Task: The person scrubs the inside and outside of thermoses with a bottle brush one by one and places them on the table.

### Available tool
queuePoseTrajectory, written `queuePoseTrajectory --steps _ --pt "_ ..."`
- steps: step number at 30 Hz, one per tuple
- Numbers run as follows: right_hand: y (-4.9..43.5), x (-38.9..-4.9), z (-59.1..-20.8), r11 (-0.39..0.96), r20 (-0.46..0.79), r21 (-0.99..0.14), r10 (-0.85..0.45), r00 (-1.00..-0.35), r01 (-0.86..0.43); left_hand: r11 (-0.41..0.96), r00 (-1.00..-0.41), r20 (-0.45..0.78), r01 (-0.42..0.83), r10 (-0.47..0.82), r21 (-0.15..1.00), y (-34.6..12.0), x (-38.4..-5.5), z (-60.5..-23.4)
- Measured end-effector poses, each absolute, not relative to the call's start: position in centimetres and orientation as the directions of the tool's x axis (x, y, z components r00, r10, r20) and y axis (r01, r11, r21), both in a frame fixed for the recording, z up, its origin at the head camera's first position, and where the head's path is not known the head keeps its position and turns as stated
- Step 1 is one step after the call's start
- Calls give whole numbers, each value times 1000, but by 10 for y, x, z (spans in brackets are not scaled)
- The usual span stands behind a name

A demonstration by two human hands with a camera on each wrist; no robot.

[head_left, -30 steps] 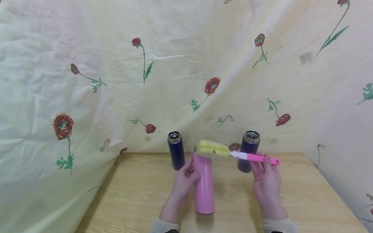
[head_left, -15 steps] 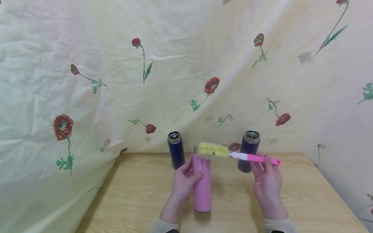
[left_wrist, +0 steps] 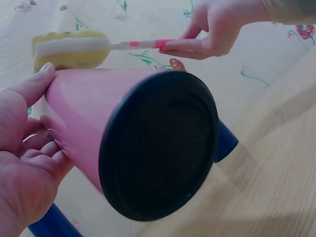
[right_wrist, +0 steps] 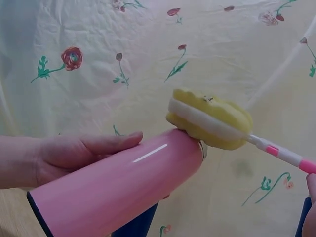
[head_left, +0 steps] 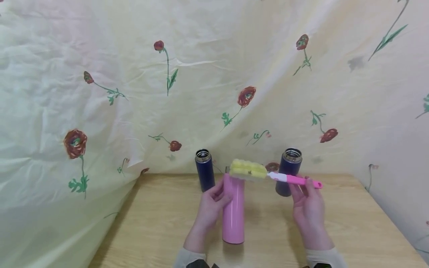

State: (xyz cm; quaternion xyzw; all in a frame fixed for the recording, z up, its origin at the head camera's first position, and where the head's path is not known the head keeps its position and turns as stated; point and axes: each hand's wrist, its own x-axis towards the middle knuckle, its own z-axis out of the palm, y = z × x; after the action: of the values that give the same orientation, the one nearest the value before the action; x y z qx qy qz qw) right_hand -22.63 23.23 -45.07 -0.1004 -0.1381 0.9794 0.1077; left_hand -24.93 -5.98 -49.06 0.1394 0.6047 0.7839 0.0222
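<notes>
A pink bottle [head_left: 233,212] is held off the table, tilted with its dark base toward me, and my left hand [head_left: 211,206] grips it near the neck. In the left wrist view the round black base [left_wrist: 160,148] fills the middle. My right hand [head_left: 309,208] pinches the pink handle of a sponge bottle brush [head_left: 248,169]. The brush's yellow and white sponge head [right_wrist: 210,118] lies across the bottle's mouth end, outside it; whether it touches I cannot tell. Most of the metal neck [right_wrist: 203,149] is hidden behind the sponge.
Two dark blue bottles stand uncapped at the back of the wooden table [head_left: 161,223]: one left bottle [head_left: 205,173] behind my left hand, one right bottle [head_left: 289,167] behind the brush handle. A flowered cloth [head_left: 187,104] hangs behind and along the left side.
The pink bottle has shifted and turned slightly in my left hand, whose thumb has moved a little. The brush stays almost level in my right hand. The head view has tilted slightly.
</notes>
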Motion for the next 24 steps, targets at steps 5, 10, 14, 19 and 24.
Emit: queuePoseTrajectory --steps 5,10,14,19,24 --pt "233 -227 -441 -930 -243 -308 281 -929 -201 -258 -954 184 120 237 958 -59 -251 -491" --pt "234 -227 -439 -922 -308 -326 313 -898 -210 -257 -951 181 115 252 960 -60 -249 -489" --pt "234 -227 -441 -914 -296 -349 317 -901 -207 -257 -954 186 124 234 958 -61 -248 -488" --pt "234 -226 -445 -911 -232 -370 281 -931 -182 -289 -960 198 135 199 948 -61 -250 -488" --pt "234 -226 -450 -907 -204 -397 234 -951 -138 -344 -960 207 132 190 930 -62 -253 -490"
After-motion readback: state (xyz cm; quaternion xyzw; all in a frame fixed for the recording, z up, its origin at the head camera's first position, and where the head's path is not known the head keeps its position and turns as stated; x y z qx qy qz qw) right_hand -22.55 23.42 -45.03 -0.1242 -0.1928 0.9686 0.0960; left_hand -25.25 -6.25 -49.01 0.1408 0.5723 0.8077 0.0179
